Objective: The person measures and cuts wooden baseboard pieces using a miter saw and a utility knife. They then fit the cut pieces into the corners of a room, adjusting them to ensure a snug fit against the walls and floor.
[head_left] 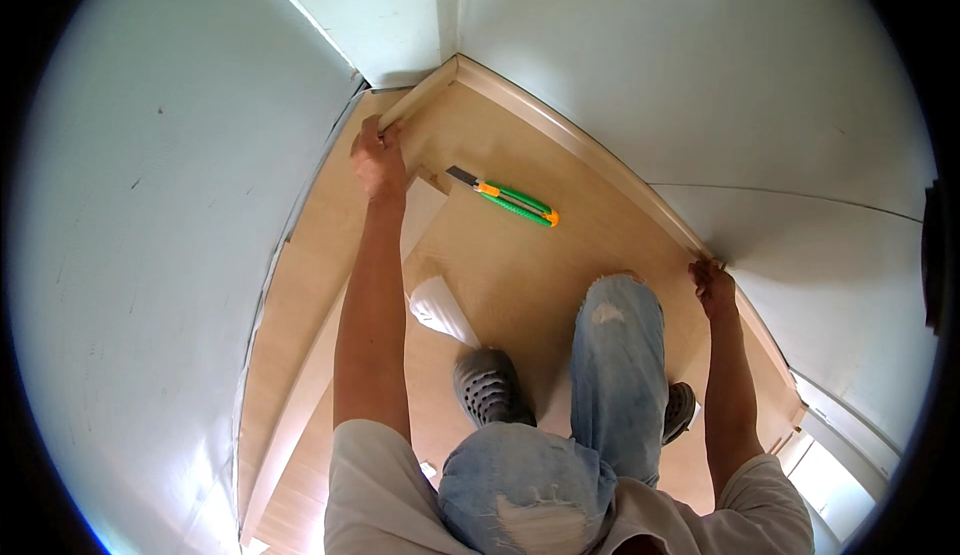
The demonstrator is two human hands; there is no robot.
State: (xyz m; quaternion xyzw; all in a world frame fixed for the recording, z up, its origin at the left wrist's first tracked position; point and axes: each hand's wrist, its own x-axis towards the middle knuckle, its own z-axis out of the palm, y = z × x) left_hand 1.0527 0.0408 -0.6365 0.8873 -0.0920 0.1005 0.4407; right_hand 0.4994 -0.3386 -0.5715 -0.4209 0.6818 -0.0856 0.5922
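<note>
My left hand (378,160) is closed round the free end of a short beige skirting board (422,93) by the far corner. That piece meets a long beige skirting board (575,140) along the right wall. At the right, my right hand (712,287) has its fingers bent against the long board's top edge, pinching it. A green and yellow utility knife (518,203) lies on the floor between my hands, its dark blade out and pointing to the far left.
A loose beige strip (312,365) lies along the left side, partly under my left arm. A white scrap (440,310) rests by my shoe on the wood-look floor (520,285). Pale walls (180,185) close in on both sides. My knees are bent between my arms.
</note>
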